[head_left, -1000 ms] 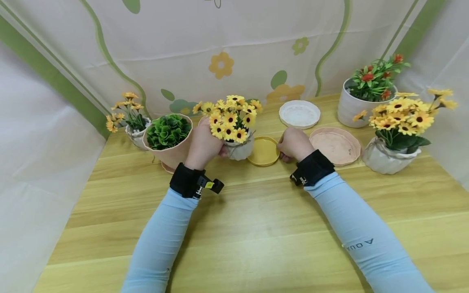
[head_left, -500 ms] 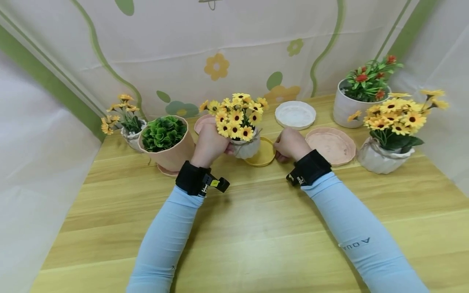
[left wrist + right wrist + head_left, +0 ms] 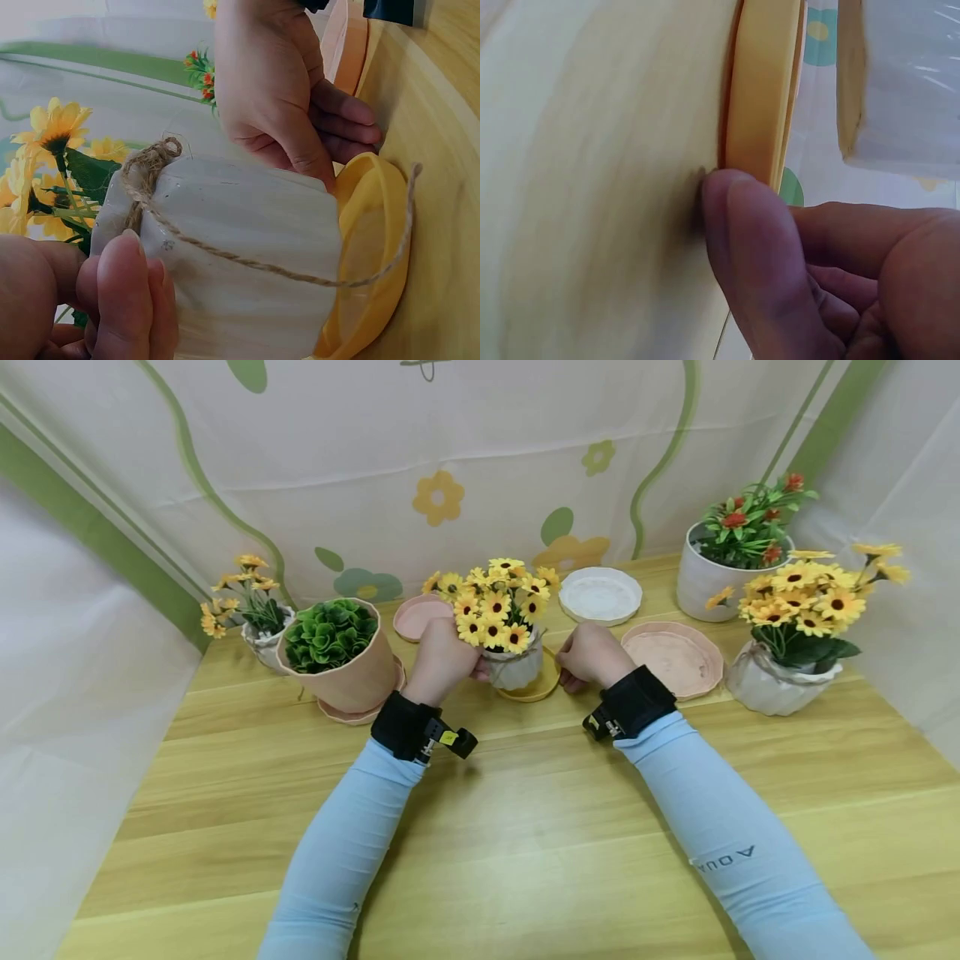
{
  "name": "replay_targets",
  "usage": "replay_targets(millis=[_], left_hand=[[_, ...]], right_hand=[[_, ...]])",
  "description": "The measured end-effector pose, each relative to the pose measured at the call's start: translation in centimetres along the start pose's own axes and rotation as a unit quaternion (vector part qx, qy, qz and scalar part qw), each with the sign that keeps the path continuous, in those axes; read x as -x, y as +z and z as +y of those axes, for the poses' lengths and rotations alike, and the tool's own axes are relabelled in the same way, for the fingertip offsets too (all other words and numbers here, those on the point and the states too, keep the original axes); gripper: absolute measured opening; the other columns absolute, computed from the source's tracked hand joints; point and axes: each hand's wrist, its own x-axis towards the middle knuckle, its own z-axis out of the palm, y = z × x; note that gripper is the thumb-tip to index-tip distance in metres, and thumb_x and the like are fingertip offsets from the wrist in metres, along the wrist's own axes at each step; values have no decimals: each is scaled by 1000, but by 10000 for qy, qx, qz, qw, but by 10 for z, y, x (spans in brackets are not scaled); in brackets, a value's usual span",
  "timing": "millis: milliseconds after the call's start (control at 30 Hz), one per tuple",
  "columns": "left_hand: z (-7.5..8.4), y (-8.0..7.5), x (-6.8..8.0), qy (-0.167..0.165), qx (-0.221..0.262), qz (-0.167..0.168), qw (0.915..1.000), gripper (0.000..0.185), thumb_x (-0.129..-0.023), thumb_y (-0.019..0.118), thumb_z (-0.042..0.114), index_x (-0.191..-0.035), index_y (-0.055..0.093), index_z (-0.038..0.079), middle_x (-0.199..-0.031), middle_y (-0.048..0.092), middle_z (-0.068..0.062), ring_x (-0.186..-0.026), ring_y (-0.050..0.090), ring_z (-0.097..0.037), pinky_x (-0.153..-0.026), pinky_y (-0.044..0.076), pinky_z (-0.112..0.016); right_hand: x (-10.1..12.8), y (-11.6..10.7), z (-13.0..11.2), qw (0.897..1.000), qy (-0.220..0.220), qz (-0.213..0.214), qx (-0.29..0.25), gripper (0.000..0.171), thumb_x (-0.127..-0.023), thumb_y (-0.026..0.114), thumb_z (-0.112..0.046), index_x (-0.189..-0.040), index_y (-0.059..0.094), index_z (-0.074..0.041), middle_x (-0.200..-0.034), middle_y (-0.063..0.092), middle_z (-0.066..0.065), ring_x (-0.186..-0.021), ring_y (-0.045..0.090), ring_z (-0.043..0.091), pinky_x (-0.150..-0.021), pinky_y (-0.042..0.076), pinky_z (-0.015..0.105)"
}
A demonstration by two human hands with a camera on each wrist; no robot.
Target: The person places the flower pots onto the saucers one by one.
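Note:
A small white pot (image 3: 516, 668) of yellow daisies (image 3: 497, 607), tied with twine, is gripped by my left hand (image 3: 442, 658) from its left side. The pot is over a yellow saucer (image 3: 542, 687) on the wooden table (image 3: 525, 827). My right hand (image 3: 592, 656) holds the saucer's right rim with thumb and curled fingers. The left wrist view shows the pot (image 3: 240, 255) low over the saucer (image 3: 375, 247), the right hand (image 3: 285, 90) behind. In the right wrist view my thumb (image 3: 754, 262) presses the saucer's edge (image 3: 761, 90), and a gap separates it from the pot's base (image 3: 900, 82).
Left: a pink pot with a green plant (image 3: 337, 652) and a small flower pot (image 3: 255, 614). Behind lie a pink saucer (image 3: 418, 614) and a white saucer (image 3: 600, 595). Right: a pink saucer (image 3: 672, 656), a sunflower pot (image 3: 795, 643) and a white pot with red flowers (image 3: 731, 560).
My left hand has carried the daisy pot to the right, from beside the yellow saucer to over it, uncovering the pink saucer behind. The right hand has stayed on the saucer's rim.

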Motion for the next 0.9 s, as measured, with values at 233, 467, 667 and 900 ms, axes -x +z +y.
replay_targets(millis=[233, 467, 667, 900], left_hand=[[-2, 8, -6, -52, -72, -106, 9999, 31, -87, 52, 0, -117, 59, 5, -70, 62, -19, -54, 63, -24, -60, 54, -44], [-4, 13, -9, -33, -11, -160, 9999, 29, -88, 52, -1, -116, 58, 5, -71, 62, -19, -54, 62, -25, -54, 55, -38], [-7, 15, -11, -70, -12, -192, 9998, 29, -87, 52, -2, -115, 58, 5, -72, 62, -19, -55, 63, -25, -55, 55, -40], [-10, 19, -14, -40, -41, -210, 9998, 25, -87, 52, -1, -111, 60, 4, -69, 62, -20, -54, 63, -26, -57, 55, -42]], right_hand=[[1, -1, 1, 10000, 53, 20, -58, 27, -94, 49, -13, -84, 68, 3, -65, 66, 11, -57, 66, 21, -55, 54, 31], [1, -1, 1, 10000, 43, -32, -83, 27, -94, 46, -13, -86, 67, 3, -65, 66, 10, -57, 66, 20, -55, 54, 30], [-1, -2, 2, 9996, 107, -107, -217, 26, -95, 45, -12, -91, 65, 3, -67, 66, 11, -58, 66, 20, -54, 54, 30], [-2, -3, 3, 9992, 161, -156, -337, 24, -95, 46, -12, -94, 64, 4, -68, 66, 11, -58, 66, 20, -55, 54, 30]])
